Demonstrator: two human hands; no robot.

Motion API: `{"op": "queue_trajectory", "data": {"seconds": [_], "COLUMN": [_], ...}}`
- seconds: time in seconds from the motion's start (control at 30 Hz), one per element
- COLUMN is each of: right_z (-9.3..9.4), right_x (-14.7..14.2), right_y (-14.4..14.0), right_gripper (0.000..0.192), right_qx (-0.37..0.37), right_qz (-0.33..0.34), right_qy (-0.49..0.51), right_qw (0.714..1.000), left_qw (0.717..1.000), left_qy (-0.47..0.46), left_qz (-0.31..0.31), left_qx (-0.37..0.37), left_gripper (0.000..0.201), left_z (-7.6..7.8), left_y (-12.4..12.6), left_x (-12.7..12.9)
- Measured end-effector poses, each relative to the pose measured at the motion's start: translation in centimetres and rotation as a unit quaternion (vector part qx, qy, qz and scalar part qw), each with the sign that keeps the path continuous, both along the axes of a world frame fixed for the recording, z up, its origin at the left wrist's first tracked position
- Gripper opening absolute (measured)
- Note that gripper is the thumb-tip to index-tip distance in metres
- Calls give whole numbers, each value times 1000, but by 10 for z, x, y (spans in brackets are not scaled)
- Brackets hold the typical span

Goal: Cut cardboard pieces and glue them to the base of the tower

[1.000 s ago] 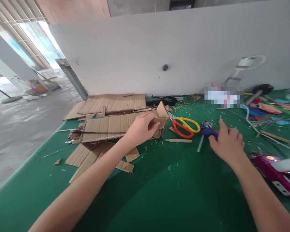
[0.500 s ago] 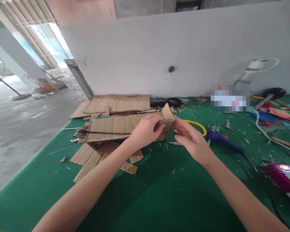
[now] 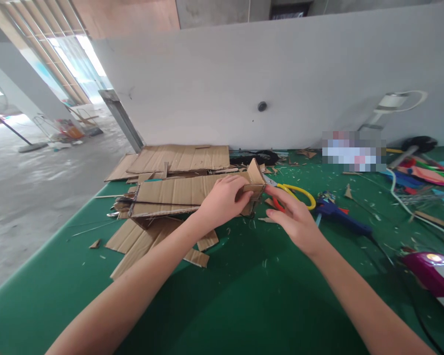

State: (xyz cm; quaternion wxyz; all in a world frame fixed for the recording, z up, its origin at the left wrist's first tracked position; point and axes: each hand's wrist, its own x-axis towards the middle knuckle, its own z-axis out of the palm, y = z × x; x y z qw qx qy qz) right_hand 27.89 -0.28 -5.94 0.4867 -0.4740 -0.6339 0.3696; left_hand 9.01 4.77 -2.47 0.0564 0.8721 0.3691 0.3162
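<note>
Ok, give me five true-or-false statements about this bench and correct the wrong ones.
1. The left hand is on the cardboard box. True.
2. The right hand holds the glue gun. False: the gun lies on the green tabletop.
3. The scissors have one yellow handle and one red. True.
4. The purple device lies left of the box. False: it is at the picture's right edge.
5. The right hand's fingers are by the box's right end. True.

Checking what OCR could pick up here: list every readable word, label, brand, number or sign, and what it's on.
None readable.
Pixelated patch by the wall: too blurred to read.
Blue glue gun: no legible marking.
Purple device, right edge: no legible lettering.
Cardboard box at the hands: no print visible.
</note>
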Motion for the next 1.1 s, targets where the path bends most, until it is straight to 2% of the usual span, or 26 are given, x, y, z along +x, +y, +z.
{"op": "queue_trajectory", "data": {"seconds": [0.3, 0.6, 1.1], "right_z": [-8, -1, -8], "right_x": [0, -1, -1], "right_y": [4, 6, 5], "right_gripper": [48, 44, 43], "right_qx": [13, 8, -12], "right_qz": [11, 26, 56], "right_qy": [11, 71, 133], "right_qw": [1000, 997, 990], "left_qw": [1000, 1000, 1000], "left_qy": [-2, -2, 16], "left_qz": [-4, -4, -4], "left_qx": [0, 13, 7], "left_gripper": [11, 13, 12], "left_z": [0, -1, -1], "left_y": [1, 2, 2], "left_x": [1, 0, 2]}}
